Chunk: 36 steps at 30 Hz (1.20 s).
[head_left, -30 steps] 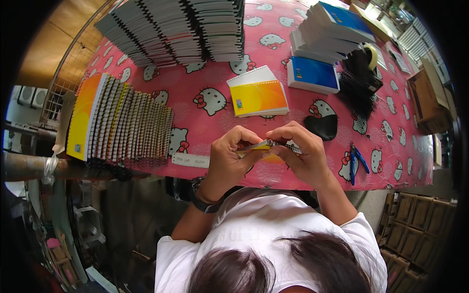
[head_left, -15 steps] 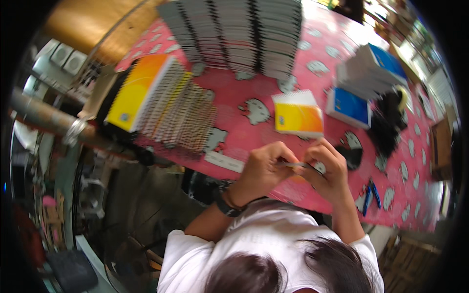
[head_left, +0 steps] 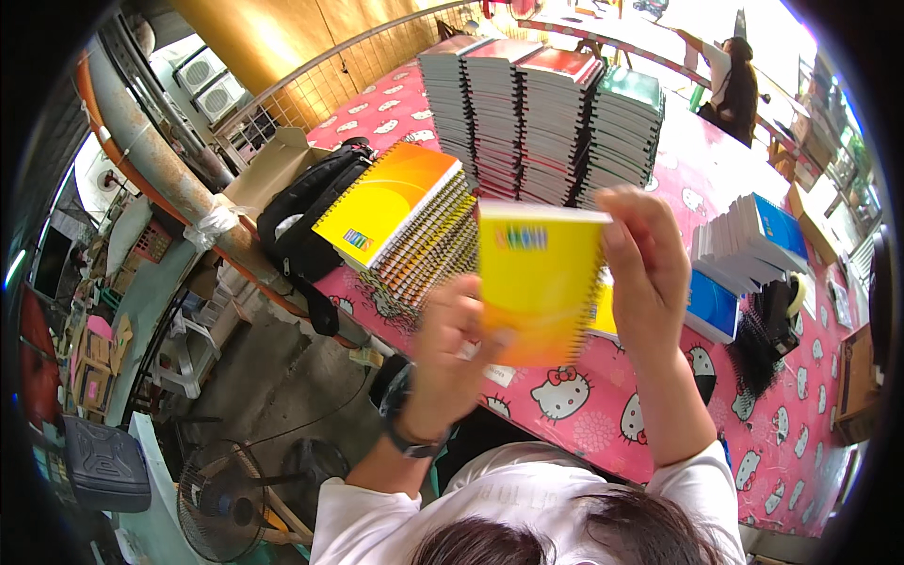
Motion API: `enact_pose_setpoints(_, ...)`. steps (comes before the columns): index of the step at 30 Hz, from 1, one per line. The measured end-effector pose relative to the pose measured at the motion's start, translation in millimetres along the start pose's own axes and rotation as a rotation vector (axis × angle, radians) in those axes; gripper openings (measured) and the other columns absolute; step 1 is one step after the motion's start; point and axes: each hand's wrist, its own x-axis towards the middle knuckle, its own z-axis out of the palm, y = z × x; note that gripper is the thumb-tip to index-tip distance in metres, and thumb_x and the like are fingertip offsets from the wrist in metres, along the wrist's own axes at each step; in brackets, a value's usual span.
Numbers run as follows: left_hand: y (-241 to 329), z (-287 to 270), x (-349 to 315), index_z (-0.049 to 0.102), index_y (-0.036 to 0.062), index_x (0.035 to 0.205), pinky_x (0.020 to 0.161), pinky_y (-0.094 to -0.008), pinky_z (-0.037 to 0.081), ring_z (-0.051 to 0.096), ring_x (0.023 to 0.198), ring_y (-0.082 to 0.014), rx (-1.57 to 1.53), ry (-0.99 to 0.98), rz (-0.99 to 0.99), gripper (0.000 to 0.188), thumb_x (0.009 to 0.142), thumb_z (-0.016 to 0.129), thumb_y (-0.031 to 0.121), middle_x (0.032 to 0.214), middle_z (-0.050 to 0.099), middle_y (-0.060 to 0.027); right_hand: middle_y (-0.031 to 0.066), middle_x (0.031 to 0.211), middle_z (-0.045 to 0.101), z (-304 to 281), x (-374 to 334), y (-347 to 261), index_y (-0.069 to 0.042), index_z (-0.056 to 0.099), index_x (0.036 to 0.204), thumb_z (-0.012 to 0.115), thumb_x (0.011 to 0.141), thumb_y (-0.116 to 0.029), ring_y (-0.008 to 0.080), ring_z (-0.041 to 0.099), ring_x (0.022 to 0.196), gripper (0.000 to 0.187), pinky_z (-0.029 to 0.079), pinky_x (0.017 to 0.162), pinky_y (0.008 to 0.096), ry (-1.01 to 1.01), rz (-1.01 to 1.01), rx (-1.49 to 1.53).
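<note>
A yellow-and-orange spiral notebook (head_left: 537, 282) is held up in front of me, its cover showing and its coil along the right edge. My left hand (head_left: 450, 344) grips its lower left side, thumb on the cover. At the upper right corner, the fingers of my right hand (head_left: 652, 264) are closed on the notebook, slightly blurred. Left of it stands a pile of similar spiral notebooks (head_left: 395, 202) on the table. Another yellow notebook (head_left: 603, 311) lies behind the held one, mostly covered by it and my right hand.
Tall stacks of thicker spiral-bound books (head_left: 556, 122) stand at the back of the pink patterned table (head_left: 593, 428). Blue-covered pads (head_left: 713, 306) and a black tape dispenser (head_left: 777, 325) are to the right. A black bag (head_left: 306, 212) sits at the left edge; another person (head_left: 733, 89) is far off.
The thin item held edge-on between my hands now shows as a notebook, raised and turned cover toward me. My right hand has moved up to its top corner. The view has shifted too.
</note>
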Motion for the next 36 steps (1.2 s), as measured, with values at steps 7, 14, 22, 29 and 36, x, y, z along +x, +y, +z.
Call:
enact_pose_setpoints(7, 74.5, -79.7, 112.7, 0.067, 0.0006, 0.098, 0.064, -0.0168, 0.042, 0.052, 0.068, -0.0022, 0.345, 0.15, 0.031, 0.016, 0.089, 0.068, 0.014, 0.079, 0.061, 0.0011, 0.01, 0.083, 0.058, 63.6, 82.7, 27.8, -0.005, 0.06, 0.104, 0.054, 0.092, -0.009, 0.0186, 0.055, 0.08, 0.014, 0.046, 0.073, 0.0319, -0.078, -0.231, -0.236)
enact_pose_setpoints(14, -16.8, -109.5, 121.0, 0.066, -0.0016, 0.107, 0.085, -0.0287, 0.048, 0.062, 0.095, -0.0151, 0.489, 0.121, 0.051, 0.026, 0.099, 0.053, 0.019, 0.102, 0.068, -0.0102, 0.0171, 0.097, 0.056, 82.1, 90.2, 114.2, -0.002, 0.06, 0.103, 0.053, 0.095, -0.022, 0.0328, 0.054, 0.095, 0.023, 0.044, 0.088, 0.0395, -0.214, -0.095, -0.275)
enact_pose_setpoints(22, -27.9, -119.9, 118.6, 0.05, -0.0055, 0.132, 0.096, -0.0337, 0.043, 0.058, 0.108, -0.0213, 0.882, 0.354, 0.466, 0.039, 0.101, 0.049, 0.017, 0.125, 0.059, -0.0171, 0.0232, 0.128, 0.052, 43.9, 34.8, 106.4, -0.002, 0.042, 0.133, 0.067, 0.087, -0.031, 0.0393, 0.047, 0.12, 0.06, 0.04, 0.101, 0.0446, -0.179, -0.319, -0.434)
enact_pose_setpoints(29, -33.0, 63.0, 24.3, 0.064, 0.011, 0.1, 0.083, -0.0381, 0.045, 0.057, 0.094, -0.0249, 0.432, -0.37, 0.578, 0.027, 0.078, 0.075, 0.023, 0.104, 0.061, -0.0042, 0.011, 0.098, 0.063, -144.9, -135.1, 61.5, -0.007, 0.066, 0.097, 0.072, 0.076, -0.014, 0.0312, 0.056, 0.102, 0.022, 0.045, 0.087, 0.0415, -0.133, 0.44, -1.074)
enact_pose_setpoints(36, -138.0, 160.6, -7.3, 0.065, 0.0075, 0.105, 0.091, -0.0397, 0.048, 0.056, 0.105, -0.0278, 0.597, -0.859, 0.369, 0.048, 0.063, 0.084, 0.02, 0.11, 0.061, -0.0052, 0.0054, 0.108, 0.057, -186.3, -216.8, 23.6, -0.012, 0.064, 0.097, 0.074, 0.071, -0.013, 0.0269, 0.049, 0.11, 0.028, 0.033, 0.096, 0.0434, -0.131, 0.73, -1.33)
